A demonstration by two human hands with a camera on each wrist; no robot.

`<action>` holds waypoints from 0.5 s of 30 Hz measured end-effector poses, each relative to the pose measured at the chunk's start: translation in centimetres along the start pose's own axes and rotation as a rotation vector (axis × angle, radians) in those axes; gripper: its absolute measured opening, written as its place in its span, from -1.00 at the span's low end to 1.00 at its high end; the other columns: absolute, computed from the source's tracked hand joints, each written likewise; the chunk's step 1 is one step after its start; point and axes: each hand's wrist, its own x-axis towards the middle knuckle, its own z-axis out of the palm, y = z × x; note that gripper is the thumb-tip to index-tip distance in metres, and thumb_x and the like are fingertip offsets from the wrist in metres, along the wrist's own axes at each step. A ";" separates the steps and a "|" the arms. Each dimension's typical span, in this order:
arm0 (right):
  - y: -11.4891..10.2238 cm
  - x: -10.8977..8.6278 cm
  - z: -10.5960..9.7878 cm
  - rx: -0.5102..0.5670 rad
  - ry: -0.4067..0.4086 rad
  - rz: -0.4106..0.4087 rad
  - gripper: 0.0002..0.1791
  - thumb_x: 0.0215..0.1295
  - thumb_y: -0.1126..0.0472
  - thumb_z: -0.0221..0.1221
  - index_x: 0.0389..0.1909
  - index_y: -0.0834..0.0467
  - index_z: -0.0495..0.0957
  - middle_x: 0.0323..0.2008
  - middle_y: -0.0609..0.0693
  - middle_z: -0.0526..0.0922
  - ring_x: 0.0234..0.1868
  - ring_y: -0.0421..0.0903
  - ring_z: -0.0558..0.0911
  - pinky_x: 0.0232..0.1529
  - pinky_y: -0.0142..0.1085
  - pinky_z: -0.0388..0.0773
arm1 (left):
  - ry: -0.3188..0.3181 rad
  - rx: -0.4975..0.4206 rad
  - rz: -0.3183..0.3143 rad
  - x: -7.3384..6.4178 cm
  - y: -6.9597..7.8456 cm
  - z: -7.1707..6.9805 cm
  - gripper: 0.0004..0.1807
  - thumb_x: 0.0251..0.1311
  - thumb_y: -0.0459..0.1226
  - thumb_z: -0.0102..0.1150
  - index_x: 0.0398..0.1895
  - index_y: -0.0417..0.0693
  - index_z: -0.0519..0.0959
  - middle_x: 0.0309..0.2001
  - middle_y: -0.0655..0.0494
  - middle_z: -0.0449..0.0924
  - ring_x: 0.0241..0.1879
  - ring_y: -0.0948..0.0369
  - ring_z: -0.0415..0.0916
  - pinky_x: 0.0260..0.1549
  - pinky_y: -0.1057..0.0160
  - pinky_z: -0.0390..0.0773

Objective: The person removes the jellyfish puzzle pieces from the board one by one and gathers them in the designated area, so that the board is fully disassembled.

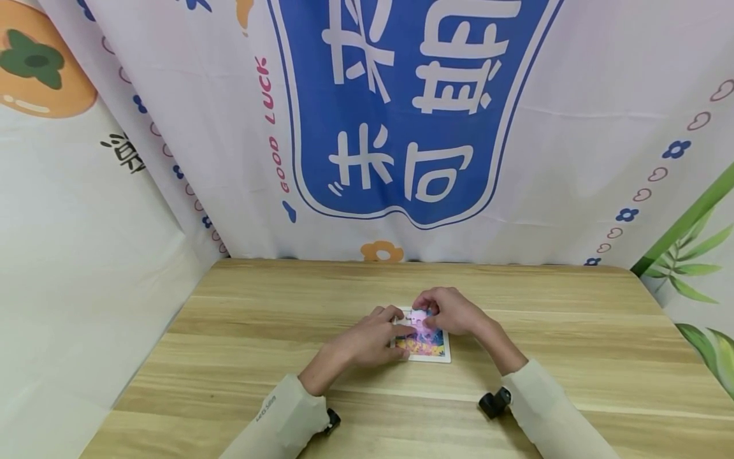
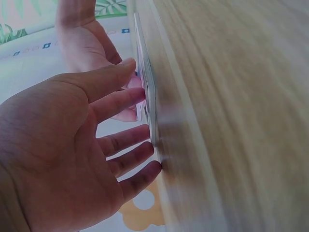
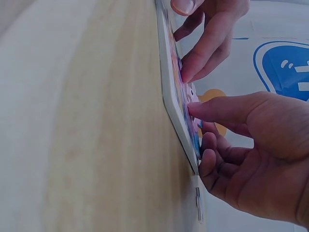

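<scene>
A small jigsaw puzzle (image 1: 421, 344) in a white frame lies flat on the wooden table, its picture pink, yellow and blue. From the left, my left hand (image 1: 373, 338) spreads over it, fingers extended, with fingertips on the picture and at the frame's edge. At the far right part, my right hand (image 1: 453, 311) pinches a pink puzzle piece (image 1: 420, 317) between thumb and curled fingers. In the right wrist view that piece (image 3: 192, 92) sits slightly raised over the board, with the right thumb (image 3: 217, 108) against it. The right fingers partly hide it.
A thin flat piece (image 3: 199, 205) lies on the table past the frame's corner in the right wrist view. The wood-grain table (image 1: 258, 312) ends at a printed cloth (image 1: 241, 210) at the back. Black wrist devices (image 1: 494, 403) sit at both sleeves.
</scene>
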 end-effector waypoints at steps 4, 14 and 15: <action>-0.1 0.0 0.0 0.006 0.003 0.013 -0.70 0.32 0.46 0.37 0.01 0.15 0.74 -0.15 -0.03 0.72 -0.16 -0.13 0.61 -0.03 -0.23 0.65 | 0.002 0.008 0.001 0.0 0.0 0.1 -0.43 0.52 0.04 0.26 0.54 0.22 0.52 0.56 0.01 0.35 0.44 0.05 0.35 0.49 -0.04 0.45; -0.3 -0.3 0.0 0.005 0.017 -0.019 -0.75 0.37 0.46 0.28 -0.05 0.10 0.71 -0.19 0.01 0.72 -0.18 -0.13 0.62 -0.09 -0.23 0.65 | 0.001 0.012 0.001 0.0 0.0 0.0 -0.42 0.53 0.03 0.25 0.54 0.21 0.51 0.55 0.01 0.35 0.44 0.05 0.35 0.49 -0.04 0.45; -0.3 -0.4 0.0 0.009 0.020 -0.018 -0.76 0.39 0.46 0.26 -0.06 0.10 0.71 -0.21 0.00 0.71 -0.20 -0.14 0.62 -0.10 -0.26 0.63 | 0.001 0.013 0.001 0.0 0.0 0.0 -0.42 0.53 0.03 0.25 0.54 0.21 0.51 0.55 0.02 0.35 0.44 0.05 0.35 0.49 -0.04 0.45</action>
